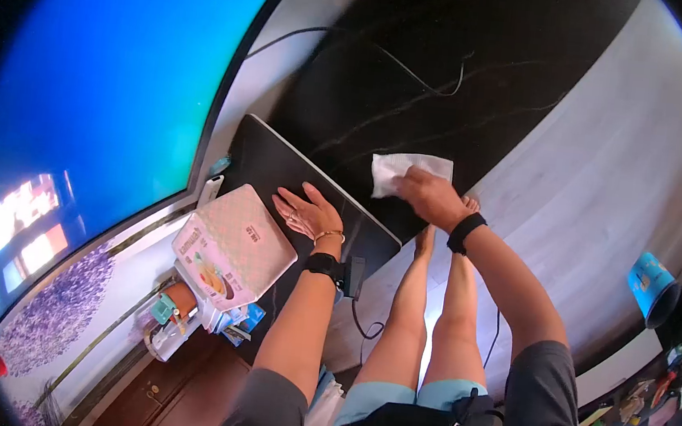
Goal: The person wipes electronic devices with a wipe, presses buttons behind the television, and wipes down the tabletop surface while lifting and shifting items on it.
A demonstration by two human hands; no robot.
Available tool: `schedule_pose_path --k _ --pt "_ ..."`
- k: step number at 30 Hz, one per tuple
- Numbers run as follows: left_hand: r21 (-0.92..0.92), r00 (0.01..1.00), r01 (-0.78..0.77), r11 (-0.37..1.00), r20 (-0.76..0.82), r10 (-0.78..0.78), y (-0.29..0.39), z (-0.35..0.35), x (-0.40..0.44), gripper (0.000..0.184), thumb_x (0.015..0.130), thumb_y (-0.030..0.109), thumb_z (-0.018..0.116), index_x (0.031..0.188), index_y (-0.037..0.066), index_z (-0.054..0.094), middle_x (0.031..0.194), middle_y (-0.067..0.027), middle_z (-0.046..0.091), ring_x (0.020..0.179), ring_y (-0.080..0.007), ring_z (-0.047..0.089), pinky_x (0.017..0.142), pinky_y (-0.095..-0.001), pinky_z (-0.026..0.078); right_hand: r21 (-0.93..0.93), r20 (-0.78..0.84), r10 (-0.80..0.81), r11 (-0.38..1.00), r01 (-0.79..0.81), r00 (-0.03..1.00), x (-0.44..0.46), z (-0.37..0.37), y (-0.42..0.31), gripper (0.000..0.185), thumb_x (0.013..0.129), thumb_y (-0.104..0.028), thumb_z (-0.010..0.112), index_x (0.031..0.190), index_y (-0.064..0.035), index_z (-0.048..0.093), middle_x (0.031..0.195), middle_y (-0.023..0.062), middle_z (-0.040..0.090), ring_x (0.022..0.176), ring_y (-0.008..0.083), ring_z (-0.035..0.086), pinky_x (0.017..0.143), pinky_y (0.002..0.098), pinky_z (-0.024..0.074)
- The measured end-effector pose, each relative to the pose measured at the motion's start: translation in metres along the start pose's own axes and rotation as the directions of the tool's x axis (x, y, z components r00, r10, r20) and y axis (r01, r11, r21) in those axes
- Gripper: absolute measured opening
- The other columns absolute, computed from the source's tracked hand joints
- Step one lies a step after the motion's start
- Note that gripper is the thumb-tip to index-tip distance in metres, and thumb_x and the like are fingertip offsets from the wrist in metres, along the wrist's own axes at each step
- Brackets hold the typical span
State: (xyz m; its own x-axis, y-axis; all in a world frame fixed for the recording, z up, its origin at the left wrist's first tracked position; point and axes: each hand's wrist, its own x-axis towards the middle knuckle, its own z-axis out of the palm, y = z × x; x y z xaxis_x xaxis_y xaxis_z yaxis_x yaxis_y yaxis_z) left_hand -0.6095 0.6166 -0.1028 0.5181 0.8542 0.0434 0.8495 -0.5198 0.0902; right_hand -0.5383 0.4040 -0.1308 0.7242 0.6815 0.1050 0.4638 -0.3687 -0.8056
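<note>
Left hand (312, 213), fingers loose and spread, over the dark ledge (268, 157) beside a pink box (228, 239)! Right hand (433, 197), fingers curled at the white cloth (399, 164), gripping or pressing, can't tell, on the black marbled surface (507, 106)! Glowing screen (133, 70) far left, pale floor (609, 157) right.

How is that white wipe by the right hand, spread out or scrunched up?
Spread out: the white wipe lies flat on the black surface, corners showing beyond the right hand. Layered? Can't tell.
</note>
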Motion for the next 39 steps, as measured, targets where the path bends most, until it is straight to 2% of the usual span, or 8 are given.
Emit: schedule_pose_path --k 4,11,16,18,27,33,35,39 --pt "0.062 0.995 -0.034 0.998 -0.091 0.040 0.001 0.003 -0.008 0.056 0.095 0.041 0.032 0.137 0.004 0.030 0.143 -0.0151 0.026 0.131 -0.0290 0.026 0.104 -0.0428 0.024 -0.091 0.252 -0.297 0.940 0.328 0.921 0.008 0.035 0.011 0.019 0.078 -0.009 0.052 0.095 -0.0059 0.059 0.087 0.0100 0.054 0.076 0.0267 0.062 0.063 0.0339 0.0519" --pt "0.030 1.000 0.019 0.999 0.003 -0.019 0.006 -0.003 -0.009 0.057 0.094 0.040 0.031 0.139 0.005 0.025 0.147 -0.0146 0.017 0.135 -0.0277 0.017 0.106 -0.0436 0.018 -0.114 0.404 -0.064 0.986 0.120 0.912 0.046 0.053 0.007 0.029 0.080 -0.014 0.051 0.109 -0.0157 0.058 0.095 0.0081 0.054 0.074 0.0253 0.063 0.058 0.0348 0.0521" --pt "0.055 1.000 -0.004 0.998 0.016 0.003 0.009 -0.007 -0.009 0.056 0.094 0.037 0.030 0.140 0.004 0.024 0.146 -0.0162 0.017 0.134 -0.0299 0.018 0.106 -0.0444 0.019 -0.334 -0.176 -0.073 0.942 0.010 0.982 0.068 0.001 0.060 0.033 0.083 -0.012 0.053 0.115 -0.0179 0.054 0.095 0.0075 0.054 0.079 0.0253 0.060 0.064 0.0361 0.0515" --pt "0.055 1.000 -0.010 0.998 0.025 0.009 0.009 -0.006 -0.009 0.057 0.094 0.036 0.030 0.140 0.003 0.022 0.146 -0.0173 0.016 0.134 -0.0306 0.018 0.106 -0.0453 0.019 -0.220 -0.180 0.293 0.918 -0.329 0.939 0.076 -0.028 0.094 0.030 0.083 -0.014 0.055 0.114 -0.0153 0.053 0.098 0.0117 0.058 0.081 0.0275 0.060 0.065 0.0381 0.0504" --pt "0.060 1.000 -0.025 0.998 0.015 0.024 0.008 -0.005 -0.010 0.058 0.094 0.036 0.030 0.140 0.003 0.020 0.146 -0.0182 0.015 0.135 -0.0311 0.017 0.106 -0.0465 0.018 -0.433 -0.511 0.023 0.857 -0.280 0.859 0.097 -0.088 0.143 0.013 0.080 -0.005 0.053 0.093 -0.0047 0.057 0.083 0.0124 0.058 0.077 0.0296 0.059 0.063 0.0369 0.0493" --pt "0.075 0.999 0.001 0.997 0.037 -0.004 0.010 -0.007 -0.010 0.057 0.093 0.034 0.031 0.140 0.004 0.021 0.146 -0.0189 0.015 0.135 -0.0316 0.017 0.105 -0.0474 0.019 -0.003 -0.033 -0.020 1.000 0.020 0.999 0.062 -0.008 0.033 0.015 0.085 -0.009 0.049 0.099 -0.0068 0.055 0.083 0.0136 0.058 0.076 0.0308 0.059 0.066 0.0384 0.0487" --pt "0.061 0.999 0.001 0.998 0.039 -0.004 0.013 -0.007 -0.010 0.057 0.093 0.034 0.031 0.140 0.004 0.021 0.146 -0.0192 0.016 0.134 -0.0320 0.018 0.105 -0.0479 0.019 0.214 0.223 0.159 0.954 -0.208 0.962 0.050 0.040 0.020 0.016 0.088 -0.016 0.046 0.099 -0.0081 0.054 0.084 0.0148 0.059 0.077 0.0325 0.061 0.067 0.0401 0.0490" --pt "0.077 0.999 -0.038 0.996 -0.013 0.039 0.007 -0.005 -0.011 0.056 0.094 0.034 0.031 0.139 0.003 0.023 0.145 -0.0184 0.019 0.133 -0.0320 0.020 0.105 -0.0459 0.020 0.160 0.355 -0.131 0.984 0.078 0.926 0.074 0.103 0.034 0.020 0.087 -0.025 0.046 0.097 -0.0088 0.054 0.089 0.0152 0.061 0.078 0.0333 0.061 0.069 0.0413 0.0489"
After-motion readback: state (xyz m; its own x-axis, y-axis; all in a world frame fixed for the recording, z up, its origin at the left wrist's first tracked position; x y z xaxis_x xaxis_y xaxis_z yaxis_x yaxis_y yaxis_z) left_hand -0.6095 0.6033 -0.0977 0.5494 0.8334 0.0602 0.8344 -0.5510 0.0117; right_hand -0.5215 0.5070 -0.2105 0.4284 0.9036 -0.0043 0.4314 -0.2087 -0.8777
